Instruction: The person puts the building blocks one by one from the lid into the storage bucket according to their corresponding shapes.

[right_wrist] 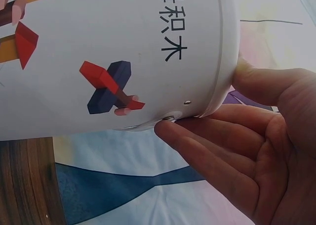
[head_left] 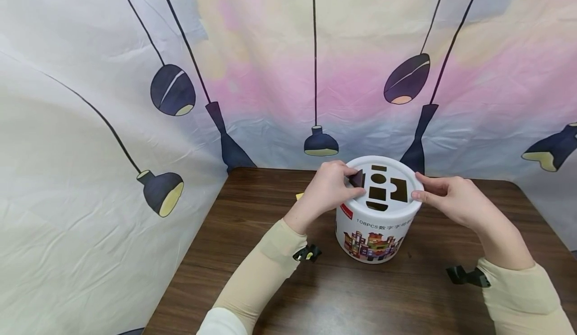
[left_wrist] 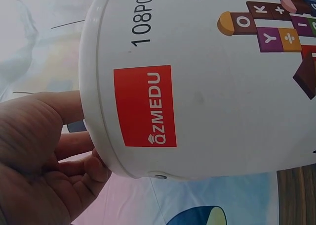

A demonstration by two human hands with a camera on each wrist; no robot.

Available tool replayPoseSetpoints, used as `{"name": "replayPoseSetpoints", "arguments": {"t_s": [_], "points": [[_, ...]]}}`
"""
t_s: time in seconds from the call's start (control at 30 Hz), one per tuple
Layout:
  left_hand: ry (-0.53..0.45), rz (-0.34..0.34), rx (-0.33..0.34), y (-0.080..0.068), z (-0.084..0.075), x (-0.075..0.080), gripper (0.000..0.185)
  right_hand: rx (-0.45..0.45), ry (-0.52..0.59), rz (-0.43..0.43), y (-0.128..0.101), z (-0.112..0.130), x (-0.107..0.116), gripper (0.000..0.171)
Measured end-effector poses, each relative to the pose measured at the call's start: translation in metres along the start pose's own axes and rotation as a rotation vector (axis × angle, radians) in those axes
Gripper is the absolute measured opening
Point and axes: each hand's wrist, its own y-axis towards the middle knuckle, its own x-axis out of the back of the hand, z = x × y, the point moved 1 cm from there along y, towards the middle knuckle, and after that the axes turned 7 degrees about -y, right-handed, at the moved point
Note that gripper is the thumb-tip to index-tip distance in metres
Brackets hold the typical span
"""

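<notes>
A white toy-block bucket (head_left: 371,240) stands upright on the table, its white lid (head_left: 394,210) cut with several shaped holes. My left hand (head_left: 325,187) is over the lid's left side, pinching a dark purple triangular block (head_left: 356,179) between thumb and fingers at a hole there. In the left wrist view the rim hides the block and the fingertips. My right hand (head_left: 455,200) grips the lid's right edge, thumb on top. The right wrist view shows its fingers (right_wrist: 212,158) under the rim, one fingertip by a metal rivet (right_wrist: 168,118) on the bucket's side.
The brown wooden table (head_left: 243,240) reaches back to a hanging cloth (head_left: 270,49) printed with lamps. A small yellow piece (head_left: 299,196) shows on the table behind the left wrist. Black straps (head_left: 308,253) stick out from both sleeves.
</notes>
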Motion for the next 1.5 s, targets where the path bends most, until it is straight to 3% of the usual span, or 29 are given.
{"name": "replayPoseSetpoints", "arguments": {"t_s": [0.23, 0.33, 0.47, 0.57, 0.7, 0.83, 0.97, 1.07, 1.2, 1.37, 1.5], "points": [[-0.076, -0.025, -0.008, -0.004, 0.004, 0.003, 0.058, 0.000, 0.006, 0.001, 0.001, -0.002, -0.001, 0.077], [-0.163, -0.064, -0.072, -0.007, 0.012, 0.003, 0.053, -0.003, 0.004, 0.001, 0.001, -0.002, -0.001, 0.077], [-0.296, -0.214, -0.197, -0.012, 0.034, 0.002, 0.036, -0.005, 0.009, -0.002, 0.000, -0.002, -0.001, 0.077], [-0.363, -0.333, -0.211, -0.016, 0.061, 0.002, 0.024, 0.000, 0.013, -0.005, 0.001, -0.001, -0.001, 0.077], [-0.345, -0.363, -0.096, -0.020, 0.104, -0.005, 0.021, -0.006, -0.001, -0.005, 0.000, -0.001, 0.000, 0.076], [-0.247, -0.289, 0.064, -0.023, 0.148, -0.017, 0.027, -0.016, -0.004, -0.005, -0.002, -0.001, 0.001, 0.076], [-0.136, -0.223, 0.243, -0.029, 0.175, -0.030, 0.042, -0.012, 0.002, -0.003, -0.001, 0.000, 0.000, 0.076], [-0.065, -0.209, 0.361, -0.033, 0.182, -0.040, 0.052, -0.010, 0.003, -0.001, -0.001, 0.000, 0.000, 0.076], [-0.008, -0.234, 0.448, -0.032, 0.182, -0.051, 0.058, -0.012, 0.001, -0.003, -0.001, 0.001, 0.000, 0.076], [0.033, -0.260, 0.508, -0.029, 0.181, -0.062, 0.055, -0.008, 0.000, -0.006, -0.001, 0.001, 0.000, 0.077], [0.043, -0.248, 0.497, -0.026, 0.181, -0.071, 0.051, -0.010, -0.001, -0.005, -0.001, 0.001, -0.001, 0.077]]}}
